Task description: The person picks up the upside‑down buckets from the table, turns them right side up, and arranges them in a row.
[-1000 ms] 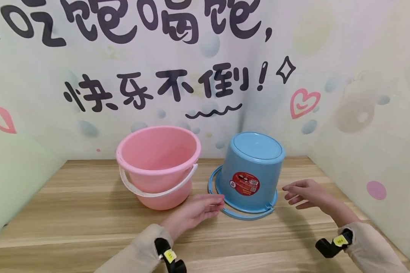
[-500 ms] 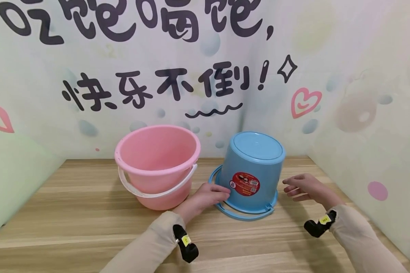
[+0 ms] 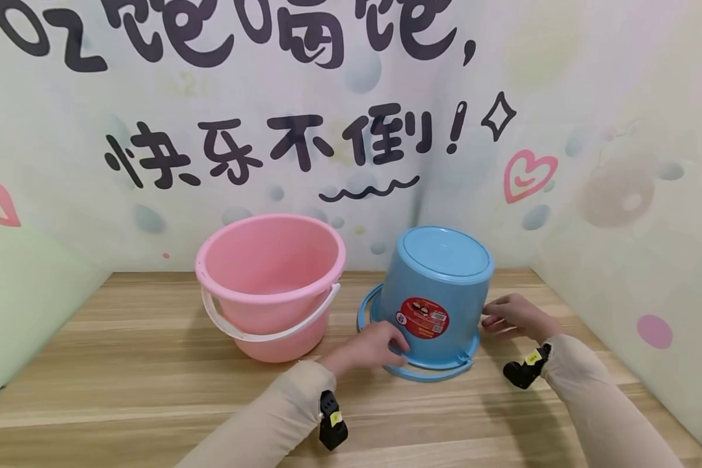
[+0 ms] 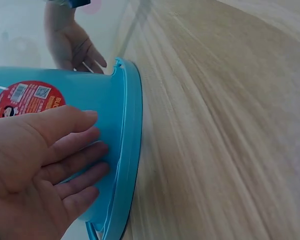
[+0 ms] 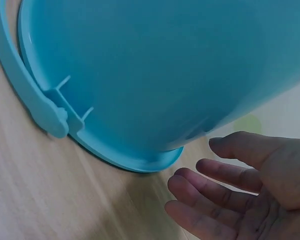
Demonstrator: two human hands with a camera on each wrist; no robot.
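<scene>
A blue bucket (image 3: 439,286) stands upside down on the wooden table, its base facing up and a red label on its side. Its blue handle (image 3: 427,376) lies around the rim on the table. At the bucket's front left is my left hand (image 3: 370,346), fingers loosely bent and close over the wall near the rim. In the left wrist view that hand (image 4: 35,170) overlaps the bucket's side, palm showing. My right hand (image 3: 517,316) is at the right side; in the right wrist view a small gap separates its fingertips (image 5: 182,187) from the bucket.
A pink bucket (image 3: 269,296) stands upright to the left, with its white handle (image 3: 269,336) hanging at the front. The wooden table (image 3: 123,377) meets a printed cloth backdrop (image 3: 222,195) behind and at both sides.
Both hands have moved toward the blue bucket: the left hand rightward to its front left side, the right hand leftward to its right side. The bucket keeps its place on the table.
</scene>
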